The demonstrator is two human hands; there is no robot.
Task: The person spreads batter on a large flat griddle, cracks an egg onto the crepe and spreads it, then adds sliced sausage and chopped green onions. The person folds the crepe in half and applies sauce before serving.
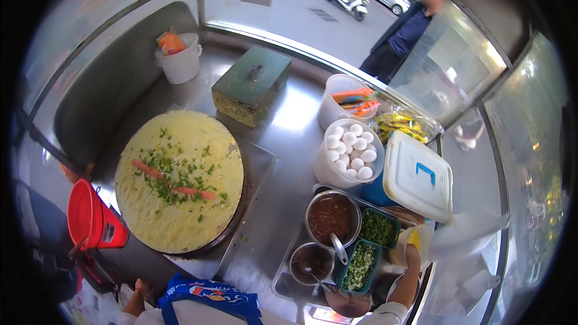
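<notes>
A large round crepe (149, 225) lies on the circular griddle to the left. Chopped greens (180, 176) are scattered over its middle, with two pieces of sausage (194, 192) laid end to end on them. My right hand (412, 255) reaches to a pale plastic tub (399, 248) with something yellow in it; the fingers are partly hidden, and I cannot tell whether they grip anything. Low at the left, by the counter's near edge, my left hand (142, 289) is beside white plastic bags (97, 302). Its fingers are too small and blurred to read.
Beside the tub, a tray (282, 277) bears two sauce bowls (332, 216) with spoons and green boxes of chopped greens (359, 266). Behind stand a bucket of eggs (352, 151) and a lidded container (417, 176). A red bucket (86, 216) hangs left; a person (402, 40) stands outside the glass.
</notes>
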